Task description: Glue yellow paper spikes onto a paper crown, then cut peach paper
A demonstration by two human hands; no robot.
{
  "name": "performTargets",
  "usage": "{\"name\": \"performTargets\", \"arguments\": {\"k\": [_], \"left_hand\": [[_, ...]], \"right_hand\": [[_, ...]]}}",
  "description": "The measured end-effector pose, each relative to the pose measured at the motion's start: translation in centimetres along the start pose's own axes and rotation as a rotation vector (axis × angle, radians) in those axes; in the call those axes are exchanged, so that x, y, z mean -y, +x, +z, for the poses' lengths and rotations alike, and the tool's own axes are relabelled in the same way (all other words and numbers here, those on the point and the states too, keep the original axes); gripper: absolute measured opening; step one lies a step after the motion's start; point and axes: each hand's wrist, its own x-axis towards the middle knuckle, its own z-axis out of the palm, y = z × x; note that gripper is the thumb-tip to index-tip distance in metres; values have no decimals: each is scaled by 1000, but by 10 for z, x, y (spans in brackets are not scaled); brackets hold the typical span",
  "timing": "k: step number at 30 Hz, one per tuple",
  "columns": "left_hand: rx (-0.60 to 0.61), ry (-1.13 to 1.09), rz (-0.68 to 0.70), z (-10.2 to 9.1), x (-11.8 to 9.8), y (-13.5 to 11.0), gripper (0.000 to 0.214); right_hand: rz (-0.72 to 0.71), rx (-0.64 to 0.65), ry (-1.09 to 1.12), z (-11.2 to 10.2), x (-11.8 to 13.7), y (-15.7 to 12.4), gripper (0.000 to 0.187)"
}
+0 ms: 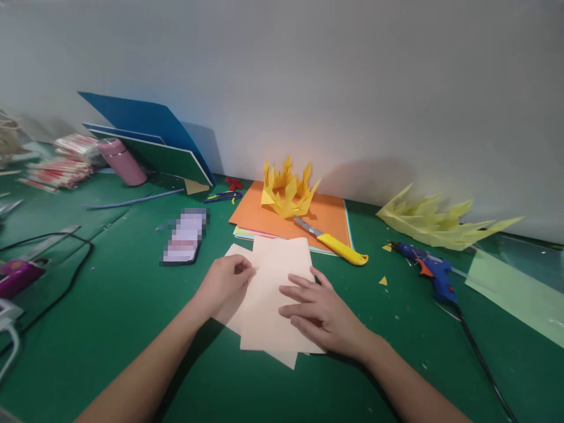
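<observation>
Pale pink sheets of paper (271, 305) lie in a loose, uneven stack in front of me, the upper one upright and the lower one turned at an angle. At the stack's left side, my left hand (224, 285) has thumb and fingertips pressed together on the upper sheet's edge. Spread fingers of my right hand (319, 311) rest over the right half of the top sheet. Just beyond the sheets, a yellow utility knife (339, 247) lies with its grey end across orange paper (249, 214).
A yellow paper crown (291, 202) stands on the orange paper. A light-yellow folded paper piece (440, 220) and a blue glue gun (429, 267) with its cord lie right. Left are a phone (185, 235), a pink bottle (122, 161) and blue boards (145, 120) against the wall.
</observation>
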Motion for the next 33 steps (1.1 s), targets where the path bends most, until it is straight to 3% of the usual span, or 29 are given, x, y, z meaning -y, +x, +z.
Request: {"name": "performTargets", "arguments": {"k": [15,19,23,33], "left_hand": [[-72,-41,7,3,1,0,12],[-125,-48,9,4,1,-2,21],[-79,-77,38,4,-1,-4,9],[-62,-55,31,5,0,-3,14]], "right_hand": [[-1,17,12,-3,1,1,27],[-7,23,11,-4,1,2,27],[-4,21,8,-3,1,2,27],[4,27,27,-3,1,2,27]]}}
